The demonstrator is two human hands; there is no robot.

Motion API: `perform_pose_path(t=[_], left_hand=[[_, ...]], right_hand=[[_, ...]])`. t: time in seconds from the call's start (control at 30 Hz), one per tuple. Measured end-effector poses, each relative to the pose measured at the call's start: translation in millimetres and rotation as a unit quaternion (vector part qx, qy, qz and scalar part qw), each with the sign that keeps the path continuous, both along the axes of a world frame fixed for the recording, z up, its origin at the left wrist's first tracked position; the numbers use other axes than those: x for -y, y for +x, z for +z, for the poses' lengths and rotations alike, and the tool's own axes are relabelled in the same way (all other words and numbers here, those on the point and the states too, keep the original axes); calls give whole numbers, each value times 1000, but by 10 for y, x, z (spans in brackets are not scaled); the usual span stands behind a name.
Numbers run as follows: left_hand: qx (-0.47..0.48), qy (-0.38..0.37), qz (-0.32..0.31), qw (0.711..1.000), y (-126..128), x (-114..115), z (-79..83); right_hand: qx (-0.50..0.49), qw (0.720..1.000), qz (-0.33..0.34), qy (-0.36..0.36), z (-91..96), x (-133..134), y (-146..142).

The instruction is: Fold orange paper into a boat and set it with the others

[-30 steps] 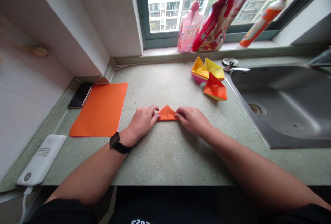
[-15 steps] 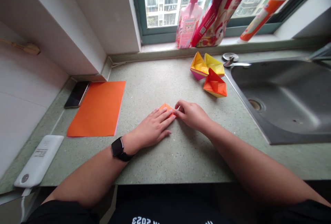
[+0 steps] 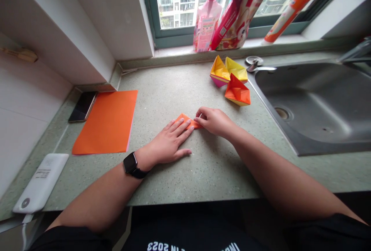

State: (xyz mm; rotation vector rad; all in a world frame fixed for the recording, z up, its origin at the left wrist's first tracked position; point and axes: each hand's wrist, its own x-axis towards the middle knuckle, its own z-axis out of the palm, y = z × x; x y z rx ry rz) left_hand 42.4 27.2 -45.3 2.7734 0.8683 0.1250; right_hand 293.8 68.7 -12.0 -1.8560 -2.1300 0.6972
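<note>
A small folded orange paper piece [image 3: 184, 118] lies on the speckled green countertop [image 3: 185, 173]. My left hand [image 3: 169, 142], with a black watch on the wrist, lies flat on it with fingers stretched out, covering most of it. My right hand [image 3: 213, 120] rests at the paper's right end, fingers curled and pinching its corner. Only the paper's upper edge shows between the hands.
Flat orange sheets [image 3: 107, 121] lie to the left beside a dark phone [image 3: 82, 106] and a white power bank [image 3: 40, 183]. Three folded paper boats [image 3: 232, 81] sit near the steel sink [image 3: 313, 104]. A pink pump bottle [image 3: 206, 23], a red pouch [image 3: 236, 15] and an orange-capped bottle [image 3: 286, 15] stand on the windowsill.
My left hand went from pinching the paper's left end to lying flat over it. The right hand stayed at the right corner. The view shifted slightly upward.
</note>
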Motion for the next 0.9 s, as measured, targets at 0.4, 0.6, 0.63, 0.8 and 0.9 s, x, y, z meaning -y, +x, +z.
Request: perform_pose_path(t=[0.4,0.6,0.63,0.8,0.9], left_hand=[[-46,14,10,999,25,-26,58],[-37,15,16,999,37,-45,54],[-35,16,16,999,39,-48,51],[-22,21,16,999,45,-50,40],[-19,21,17,999,44,-44,36]], right_hand=[[-64,995,24,-78,89,-46,116],[-59,996,29,-64,60,-52,118],[-57,996,30,-61,55,-53,119],[-54,996,32,-70,57,-61,109],[-47,996,32,-72,63,-63,108]])
